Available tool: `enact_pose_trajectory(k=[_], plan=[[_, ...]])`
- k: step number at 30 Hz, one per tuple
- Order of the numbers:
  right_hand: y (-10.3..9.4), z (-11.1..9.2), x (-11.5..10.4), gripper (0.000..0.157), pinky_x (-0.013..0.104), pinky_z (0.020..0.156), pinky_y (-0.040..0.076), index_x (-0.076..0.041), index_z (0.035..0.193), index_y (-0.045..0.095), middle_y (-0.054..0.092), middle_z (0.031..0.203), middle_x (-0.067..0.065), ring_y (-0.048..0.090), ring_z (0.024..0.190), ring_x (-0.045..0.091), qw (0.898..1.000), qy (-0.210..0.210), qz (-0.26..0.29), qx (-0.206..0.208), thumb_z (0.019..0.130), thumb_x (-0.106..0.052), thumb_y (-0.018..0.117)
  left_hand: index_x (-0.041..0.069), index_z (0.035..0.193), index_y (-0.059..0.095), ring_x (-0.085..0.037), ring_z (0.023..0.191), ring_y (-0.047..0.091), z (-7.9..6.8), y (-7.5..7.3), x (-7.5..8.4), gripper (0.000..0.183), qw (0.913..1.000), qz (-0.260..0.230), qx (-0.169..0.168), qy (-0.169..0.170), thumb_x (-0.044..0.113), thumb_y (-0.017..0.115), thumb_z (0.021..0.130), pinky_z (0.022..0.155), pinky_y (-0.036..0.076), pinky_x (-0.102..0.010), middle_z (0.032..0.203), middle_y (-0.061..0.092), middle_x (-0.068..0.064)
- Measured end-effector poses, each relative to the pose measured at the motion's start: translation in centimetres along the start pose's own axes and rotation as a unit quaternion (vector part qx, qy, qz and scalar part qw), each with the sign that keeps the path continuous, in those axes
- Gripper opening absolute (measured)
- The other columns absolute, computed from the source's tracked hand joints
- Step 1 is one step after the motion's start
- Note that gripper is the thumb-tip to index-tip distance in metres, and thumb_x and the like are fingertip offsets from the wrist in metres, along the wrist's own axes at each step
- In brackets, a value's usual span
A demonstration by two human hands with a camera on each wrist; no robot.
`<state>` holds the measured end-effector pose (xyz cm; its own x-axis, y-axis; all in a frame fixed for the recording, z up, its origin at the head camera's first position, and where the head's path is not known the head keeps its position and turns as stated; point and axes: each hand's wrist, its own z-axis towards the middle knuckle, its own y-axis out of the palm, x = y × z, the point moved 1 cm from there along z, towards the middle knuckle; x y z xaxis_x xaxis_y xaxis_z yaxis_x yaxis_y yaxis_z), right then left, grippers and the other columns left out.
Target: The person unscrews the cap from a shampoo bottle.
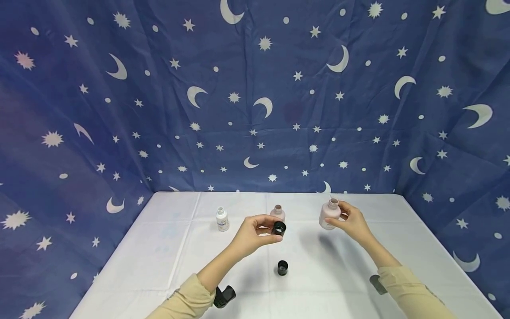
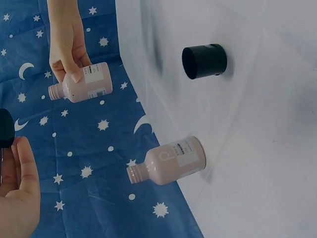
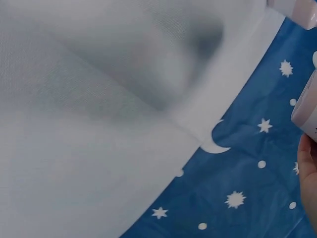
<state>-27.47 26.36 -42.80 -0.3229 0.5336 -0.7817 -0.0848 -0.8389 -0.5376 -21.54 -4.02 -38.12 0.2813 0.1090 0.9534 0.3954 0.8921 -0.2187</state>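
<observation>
My left hand (image 1: 252,233) pinches a black cap (image 1: 279,228) between thumb and fingers above the middle of the table, its hollow side showing. To the right, my right hand (image 1: 352,221) holds a pale pink bottle (image 1: 329,214) with an uncapped, threaded neck, raised over its shadow. A second uncapped pink bottle (image 2: 174,161) stands on the table, partly behind the left hand in the head view. Nearer me, another black cap (image 1: 282,267) rests on the cloth with its hollow showing. In the right wrist view only an edge of the held bottle (image 3: 308,106) appears.
A small white bottle (image 1: 222,219) with a label and an open neck stands at the back left of the white-covered table (image 1: 159,261). A blue curtain (image 1: 223,146) with moons and stars hangs behind. Black wrist gear (image 1: 224,297) shows below the left sleeve.
</observation>
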Motion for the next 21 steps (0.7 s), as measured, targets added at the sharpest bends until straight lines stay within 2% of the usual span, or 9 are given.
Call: enact_pose_trajectory(k=[2, 5, 7, 9, 13, 18, 21], plan=[[-0.2, 0.0, 0.5, 0.057, 0.027, 0.087, 0.054, 0.011, 0.125, 0.051, 0.060, 0.117, 0.027, 0.052, 0.093, -0.006, 1.000, 0.005, -0.005, 0.000, 0.077, -0.008, 0.077, -0.006, 0.112, 0.063, -0.001, 0.084, 0.059, 0.1, 0.3, -0.3, 0.036, 1.0000, -0.003, -0.004, 0.001, 0.001, 0.074, 0.078, 0.084, 0.054, -0.020, 0.103, 0.064, -0.025], [-0.3, 0.2, 1.2, 0.056, 0.026, 0.085, 0.055, 0.012, 0.124, 0.051, 0.060, 0.116, 0.029, 0.061, 0.098, 0.013, 1.000, 0.006, -0.006, 0.000, 0.078, -0.008, 0.077, -0.008, 0.111, 0.062, -0.001, 0.084, 0.059, 0.3, 0.8, -0.8, 0.035, 0.9999, -0.003, -0.009, 0.004, 0.001, 0.074, 0.078, 0.084, 0.054, -0.020, 0.102, 0.064, -0.026], [-0.1, 0.5, 1.7, 0.056, 0.031, 0.086, 0.055, 0.014, 0.123, 0.051, 0.059, 0.115, 0.030, 0.062, 0.100, 0.030, 1.000, 0.004, -0.008, -0.005, 0.078, -0.008, 0.076, -0.008, 0.110, 0.062, -0.002, 0.084, 0.059, 0.4, 1.1, -1.0, 0.035, 0.9999, -0.004, -0.010, 0.006, 0.000, 0.074, 0.078, 0.083, 0.054, -0.020, 0.102, 0.064, -0.027], [0.1, 0.8, 2.2, 0.056, 0.039, 0.088, 0.054, 0.015, 0.124, 0.049, 0.058, 0.116, 0.033, 0.060, 0.103, 0.040, 1.000, 0.002, -0.008, -0.011, 0.079, -0.006, 0.075, -0.009, 0.110, 0.062, -0.004, 0.085, 0.060, 0.4, 1.4, -1.3, 0.036, 0.9999, -0.005, -0.010, 0.009, 0.000, 0.074, 0.078, 0.084, 0.055, -0.021, 0.102, 0.064, -0.027], [0.4, 1.2, 3.2, 0.055, 0.046, 0.089, 0.052, 0.016, 0.124, 0.048, 0.057, 0.117, 0.034, 0.059, 0.105, 0.045, 1.000, 0.011, -0.020, -0.019, 0.079, -0.004, 0.073, -0.008, 0.110, 0.063, -0.004, 0.087, 0.061, 0.7, 2.5, -1.9, 0.035, 0.9999, -0.006, -0.015, 0.006, 0.000, 0.074, 0.077, 0.086, 0.054, -0.022, 0.103, 0.064, -0.026], [0.4, 1.5, 4.5, 0.054, 0.044, 0.086, 0.054, 0.017, 0.122, 0.048, 0.057, 0.115, 0.036, 0.060, 0.102, 0.046, 0.999, 0.014, -0.031, -0.027, 0.078, -0.003, 0.073, -0.003, 0.108, 0.065, -0.003, 0.088, 0.061, 1.3, 4.6, -2.7, 0.034, 0.9997, 0.001, -0.020, -0.012, -0.001, 0.075, 0.076, 0.085, 0.054, -0.018, 0.102, 0.066, -0.021], [0.3, 1.6, 5.2, 0.052, 0.044, 0.086, 0.054, 0.017, 0.120, 0.050, 0.058, 0.113, 0.035, 0.060, 0.101, 0.045, 0.999, 0.017, -0.032, -0.017, 0.077, -0.001, 0.073, -0.002, 0.107, 0.066, -0.005, 0.087, 0.062, 1.7, 6.1, -3.1, 0.034, 0.9997, 0.003, -0.022, -0.011, -0.001, 0.076, 0.075, 0.084, 0.054, -0.019, 0.101, 0.067, -0.019]])
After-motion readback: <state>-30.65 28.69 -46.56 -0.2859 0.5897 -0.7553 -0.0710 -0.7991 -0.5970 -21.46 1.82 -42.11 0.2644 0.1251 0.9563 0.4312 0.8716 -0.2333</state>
